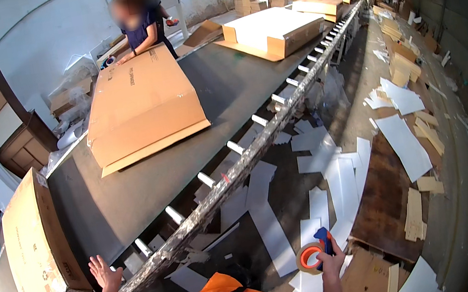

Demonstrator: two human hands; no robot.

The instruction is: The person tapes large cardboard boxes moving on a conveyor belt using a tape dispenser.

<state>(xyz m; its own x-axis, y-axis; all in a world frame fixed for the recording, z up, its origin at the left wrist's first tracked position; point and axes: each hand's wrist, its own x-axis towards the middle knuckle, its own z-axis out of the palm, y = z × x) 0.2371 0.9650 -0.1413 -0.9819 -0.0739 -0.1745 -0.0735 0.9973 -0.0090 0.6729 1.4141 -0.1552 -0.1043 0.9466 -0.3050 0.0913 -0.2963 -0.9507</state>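
Note:
My left hand (104,272) is raised near the belt's edge with its fingers spread, holding nothing. Just left of it stands a long taped cardboard box (39,249); I see a gap between hand and box. At the lower right, my right hand (331,259) grips a tape dispenser (325,241) with a blue handle and a roll of brown tape on an orange core. Farther up the conveyor belt (148,192) lies a large cardboard box (143,109), its near end flap sticking out.
Another person (139,28) stands across the belt, a hand on the large box. A carton with a white top (275,23) lies farther along. White rollers (234,147) line the metal rail (249,159). White sheets (330,191) and a brown board (381,201) litter the floor.

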